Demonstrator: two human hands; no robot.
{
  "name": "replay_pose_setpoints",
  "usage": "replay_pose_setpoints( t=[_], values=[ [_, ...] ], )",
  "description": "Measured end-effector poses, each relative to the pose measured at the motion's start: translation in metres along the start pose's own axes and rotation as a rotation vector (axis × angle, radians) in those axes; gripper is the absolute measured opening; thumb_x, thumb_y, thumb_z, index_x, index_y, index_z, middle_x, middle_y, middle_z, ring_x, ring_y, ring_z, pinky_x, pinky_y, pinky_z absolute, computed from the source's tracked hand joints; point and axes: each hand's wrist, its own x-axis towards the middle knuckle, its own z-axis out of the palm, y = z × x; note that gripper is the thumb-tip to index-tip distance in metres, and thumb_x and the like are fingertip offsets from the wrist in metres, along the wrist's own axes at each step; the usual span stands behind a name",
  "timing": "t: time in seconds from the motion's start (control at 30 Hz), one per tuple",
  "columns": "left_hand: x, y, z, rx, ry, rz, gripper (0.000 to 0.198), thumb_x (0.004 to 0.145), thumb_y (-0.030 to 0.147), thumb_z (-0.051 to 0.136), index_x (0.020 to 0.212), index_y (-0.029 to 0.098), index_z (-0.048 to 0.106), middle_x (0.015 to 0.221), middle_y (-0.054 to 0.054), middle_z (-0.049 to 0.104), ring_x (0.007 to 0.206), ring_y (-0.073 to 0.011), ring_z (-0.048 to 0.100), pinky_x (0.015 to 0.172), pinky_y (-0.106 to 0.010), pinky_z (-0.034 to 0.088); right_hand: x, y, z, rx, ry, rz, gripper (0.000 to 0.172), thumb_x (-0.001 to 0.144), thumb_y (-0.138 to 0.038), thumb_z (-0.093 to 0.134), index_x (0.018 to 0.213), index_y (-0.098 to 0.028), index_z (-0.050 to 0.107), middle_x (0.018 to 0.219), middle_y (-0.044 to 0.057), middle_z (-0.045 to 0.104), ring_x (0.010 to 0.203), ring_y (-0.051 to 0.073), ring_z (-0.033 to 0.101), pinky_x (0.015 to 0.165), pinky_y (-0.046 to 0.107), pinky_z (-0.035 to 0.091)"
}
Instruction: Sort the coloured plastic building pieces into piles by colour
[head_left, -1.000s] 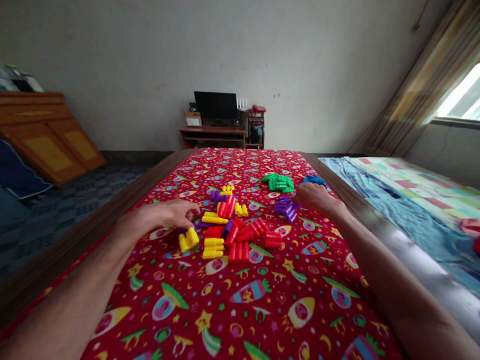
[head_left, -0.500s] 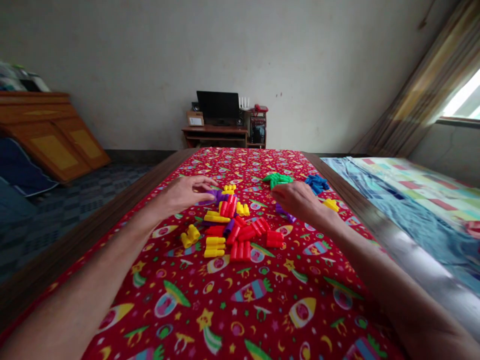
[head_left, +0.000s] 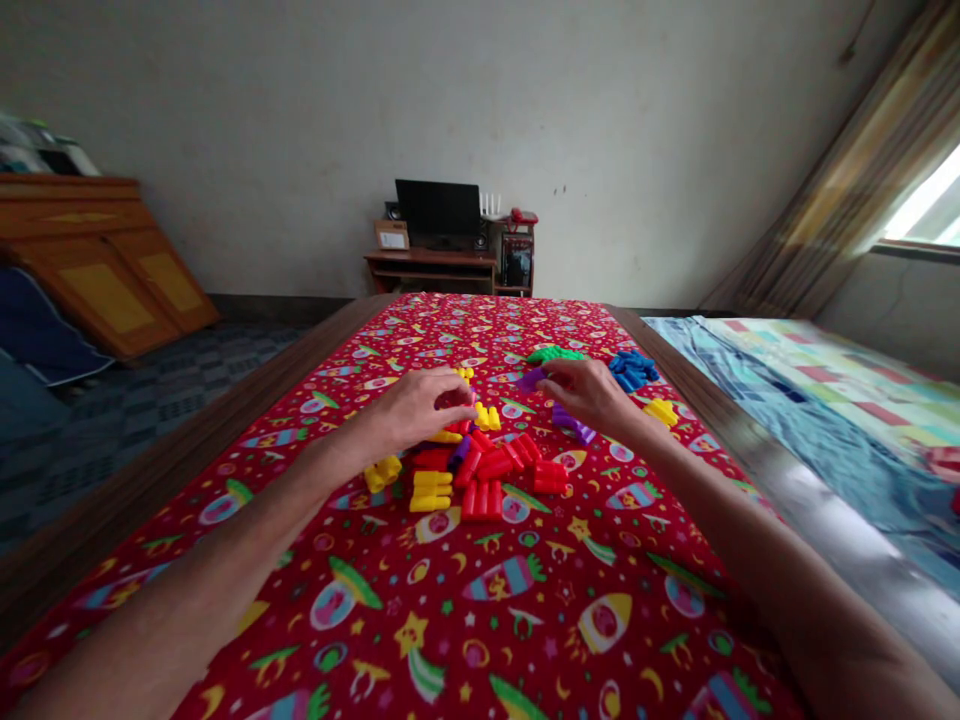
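Note:
My right hand (head_left: 589, 392) pinches a purple toy building block (head_left: 530, 380) between thumb and fingers, held to the left of the hand. Below that hand more purple blocks (head_left: 574, 424) lie on the cloth. Over the left part of the mixed pile is my left hand (head_left: 427, 405), its thumb and forefinger curved with a gap between them; I see nothing held there. It hides part of the pile. Close to its fingertips lies a yellow block (head_left: 487, 416). Red blocks (head_left: 495, 462) and other yellow blocks (head_left: 431, 491) lie nearer to me.
Beyond my right hand are a green pile (head_left: 555, 354) and a blue pile (head_left: 634, 370), with yellow blocks (head_left: 661, 412) nearby. A red patterned cloth (head_left: 480, 630) covers the table. A bed (head_left: 847, 390) stands at right, a desk with a monitor (head_left: 437, 212) at the far wall.
My left hand has moved right over the pile, and the purple blocks beside it are no longer visible there. A purple block now shows in my right hand's fingers, which have shifted slightly left.

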Motion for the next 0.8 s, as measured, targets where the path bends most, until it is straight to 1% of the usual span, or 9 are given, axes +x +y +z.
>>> replay_pose_setpoints(
  t=[0.07, 0.17, 0.23, 0.3, 0.4, 0.5, 0.57, 0.63, 0.8],
  values=[
    [-0.002, -0.025, -0.014, 0.119, -0.149, -0.136, 0.021, 0.075, 0.039, 0.058, 0.077, 0.020, 0.067, 0.079, -0.002, 0.070, 0.074, -0.0199, 0.065, 0.071, -0.029, 0.049, 0.001, 0.024, -0.004, -0.091, 0.031, 0.080, 0.022, 0.086, -0.023, 0.054, 0.091, -0.013, 0.074, 0.069, 0.004, 0.068, 0.060, 0.011, 0.051, 0.058, 0.023, 0.030],
    [-0.009, -0.059, -0.024, 0.214, -0.368, -0.285, 0.020, 0.064, 0.036, 0.061, 0.076, 0.022, 0.069, 0.072, 0.000, 0.069, 0.069, -0.0201, 0.064, 0.062, -0.026, 0.045, -0.002, 0.056, -0.001, -0.166, -0.024, 0.131, 0.026, 0.084, -0.019, 0.055, 0.096, -0.015, 0.077, 0.076, 0.007, 0.073, 0.064, 0.014, 0.057, 0.060, 0.023, 0.033],
    [-0.013, -0.071, -0.022, 0.219, -0.482, -0.312, 0.023, 0.059, 0.034, 0.063, 0.078, 0.022, 0.069, 0.072, 0.001, 0.069, 0.069, -0.0198, 0.063, 0.060, -0.025, 0.044, -0.004, 0.069, 0.004, -0.182, -0.073, 0.133, 0.028, 0.083, -0.017, 0.054, 0.099, -0.016, 0.078, 0.079, 0.007, 0.075, 0.064, 0.014, 0.059, 0.060, 0.023, 0.035],
    [-0.013, -0.074, -0.016, 0.217, -0.542, -0.317, 0.026, 0.057, 0.034, 0.063, 0.079, 0.021, 0.068, 0.071, 0.001, 0.069, 0.069, -0.0194, 0.062, 0.059, -0.024, 0.043, -0.005, 0.074, 0.008, -0.178, -0.119, 0.118, 0.033, 0.081, -0.013, 0.053, 0.101, -0.018, 0.078, 0.082, 0.006, 0.076, 0.064, 0.014, 0.060, 0.059, 0.022, 0.036],
    [-0.010, -0.074, -0.007, 0.242, -0.567, -0.316, 0.027, 0.056, 0.037, 0.063, 0.077, 0.020, 0.065, 0.071, 0.000, 0.067, 0.068, -0.0197, 0.061, 0.056, -0.025, 0.041, -0.004, 0.073, 0.006, -0.179, -0.172, 0.102, 0.043, 0.074, -0.005, 0.050, 0.103, -0.019, 0.078, 0.083, 0.005, 0.076, 0.064, 0.013, 0.060, 0.060, 0.021, 0.037],
    [-0.007, -0.078, -0.005, 0.226, -0.575, -0.309, 0.027, 0.056, 0.040, 0.064, 0.074, 0.020, 0.062, 0.070, 0.000, 0.066, 0.066, -0.0195, 0.060, 0.055, -0.025, 0.040, -0.002, 0.065, -0.001, -0.222, -0.154, 0.129, 0.044, 0.072, -0.002, 0.049, 0.101, -0.017, 0.079, 0.081, 0.007, 0.076, 0.063, 0.013, 0.061, 0.060, 0.022, 0.037],
    [-0.008, -0.082, -0.010, 0.154, -0.561, -0.307, 0.029, 0.057, 0.042, 0.063, 0.075, 0.020, 0.062, 0.070, 0.000, 0.066, 0.067, -0.0190, 0.060, 0.057, -0.025, 0.042, 0.000, 0.058, -0.004, -0.230, -0.117, 0.123, 0.040, 0.075, -0.004, 0.049, 0.099, -0.016, 0.079, 0.079, 0.007, 0.076, 0.063, 0.013, 0.060, 0.060, 0.022, 0.037],
    [-0.009, -0.086, -0.016, 0.057, -0.524, -0.316, 0.031, 0.056, 0.043, 0.061, 0.079, 0.021, 0.061, 0.073, 0.001, 0.067, 0.070, -0.0190, 0.062, 0.060, -0.025, 0.045, 0.000, 0.051, -0.005, -0.204, -0.095, 0.077, 0.037, 0.079, -0.006, 0.049, 0.098, -0.016, 0.079, 0.078, 0.007, 0.075, 0.062, 0.013, 0.060, 0.060, 0.022, 0.036],
    [-0.009, -0.084, -0.028, -0.113, -0.416, -0.380, 0.033, 0.056, 0.043, 0.059, 0.080, 0.020, 0.061, 0.076, -0.001, 0.069, 0.072, -0.0196, 0.064, 0.064, -0.026, 0.049, -0.001, 0.027, -0.001, -0.160, -0.098, -0.021, 0.035, 0.083, -0.008, 0.047, 0.099, -0.017, 0.077, 0.084, 0.007, 0.075, 0.068, 0.012, 0.061, 0.063, 0.022, 0.036]
  ],
)
